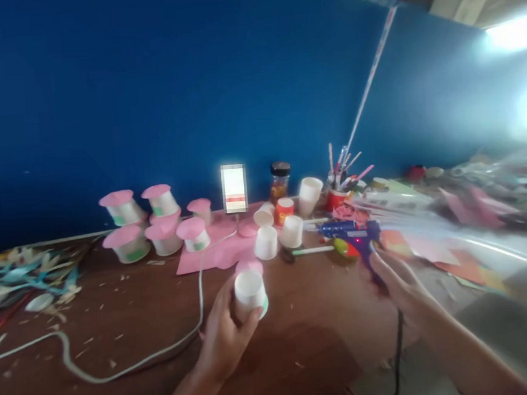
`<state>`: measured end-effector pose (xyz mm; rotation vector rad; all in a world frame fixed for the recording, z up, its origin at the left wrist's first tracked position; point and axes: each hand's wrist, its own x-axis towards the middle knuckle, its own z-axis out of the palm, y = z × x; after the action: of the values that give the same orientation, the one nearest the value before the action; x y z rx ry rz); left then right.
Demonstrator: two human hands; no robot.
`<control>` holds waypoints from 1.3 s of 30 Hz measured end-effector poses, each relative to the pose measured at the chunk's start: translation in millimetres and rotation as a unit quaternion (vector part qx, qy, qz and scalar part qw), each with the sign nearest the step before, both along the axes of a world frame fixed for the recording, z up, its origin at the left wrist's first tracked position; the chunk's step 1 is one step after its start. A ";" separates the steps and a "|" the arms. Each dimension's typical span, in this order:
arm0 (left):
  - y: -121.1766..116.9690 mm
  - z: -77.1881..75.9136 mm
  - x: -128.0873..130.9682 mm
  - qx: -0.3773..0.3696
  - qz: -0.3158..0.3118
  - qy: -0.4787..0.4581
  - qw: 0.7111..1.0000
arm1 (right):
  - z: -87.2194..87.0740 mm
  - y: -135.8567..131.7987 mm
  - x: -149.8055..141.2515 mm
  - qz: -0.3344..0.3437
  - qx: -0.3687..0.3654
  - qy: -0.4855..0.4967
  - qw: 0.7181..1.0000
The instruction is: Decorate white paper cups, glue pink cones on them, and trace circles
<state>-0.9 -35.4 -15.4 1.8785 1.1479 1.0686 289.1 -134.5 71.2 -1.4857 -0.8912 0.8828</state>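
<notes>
On the head cam, the paper cup [248, 287] sits in the left hand [228, 329], held up over the near middle of the brown table [298, 356]. It's plain matte white, a short tapered round shape with a neat circular end facing up, plus a bit of green low on its right side. A pink paper piece shows right behind it, though I can't tell if it's attached. Left-hand grip is pretty snug: thumb along the near side, fingers wrapped around the far left.

The right hand [395, 278] has its fingers around the handle of a glue gun [354, 232], shiny blue plastic with a tiny red light glowing on the body, nozzle pointing left toward the cups. A dark cord [400, 357] hangs below that hand. That side is kinda blurry, so exact finger placement on the trigger is hard to tell.

Back left there are white cups with floppy-edged pink paper discs [122, 237] on top, some stacked in twos. Next to them a flat pink paper sheet [204, 258] lies with a smooth white cable [202, 293] running over it. Behind the loose white cups [266, 243] stands a see-through jar [279, 187] with a ridged black lid.
</notes>
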 end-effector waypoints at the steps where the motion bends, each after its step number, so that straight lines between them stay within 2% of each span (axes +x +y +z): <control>1: -0.5 0.2 -0.1 -0.005 -0.009 -0.002 1.000 | 0.2 0.1 -11.3 0.013 -0.012 0.016 1.000; 5: -1.8 3.7 -1.4 -0.024 -0.042 -0.037 0.998 | -5.4 3.1 -44.9 0.096 -0.044 0.039 0.994; 8: -1.5 5.5 -2.2 -0.022 -0.040 -0.056 0.997 | -10.1 5.6 -56.9 0.162 -0.052 0.001 0.985; 10: -0.7 6.0 -2.4 -0.022 -0.032 -0.060 0.997 | -10.5 5.8 -61.1 0.181 -0.057 -0.029 0.981; 20: 0.4 13.3 -4.0 0.014 0.009 -0.003 1.000 | -3.5 -1.6 -70.9 0.132 -0.072 -0.093 0.984; 27: 0.2 13.1 -3.2 0.016 0.015 -0.005 1.000 | -6.8 -2.8 -66.5 0.149 -0.043 -0.164 0.974; 39: -0.1 10.6 -2.5 0.005 0.009 -0.023 1.000 | -15.3 -1.0 -53.8 0.204 -0.031 -0.197 0.959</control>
<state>-3.5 -35.5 -4.8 1.8464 1.1374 1.1236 235.3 -135.5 55.9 -1.5886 -1.5163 0.9295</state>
